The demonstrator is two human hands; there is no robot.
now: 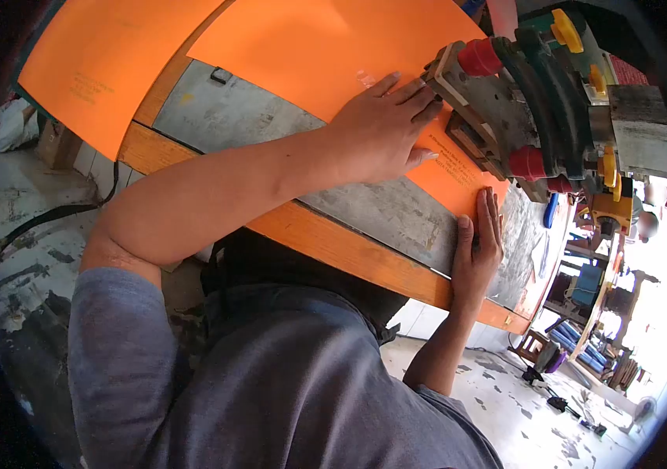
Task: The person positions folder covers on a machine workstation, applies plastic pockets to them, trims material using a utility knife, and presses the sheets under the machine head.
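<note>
My left hand [386, 129] lies on a large orange sheet [294, 47], palm down with its fingers spread, close to the machine's metal guide. Lower right, my right hand [480, 250] rests at the sheet's near right corner. Its fingers are stretched out and its thumb is apart from them, with nothing visible held. Small dark print shows on the sheet between the two hands. The sheet covers part of a grey metal plate [384, 211] set in a wood-edged table [349, 262].
The machine [540, 102], with dark green curved arms and red and yellow knobs, stands beyond my hands. Another orange sheet [107, 62] lies at the upper left. A black cable [36, 221] hangs at the left. Shelves with tools [583, 289] are at the right.
</note>
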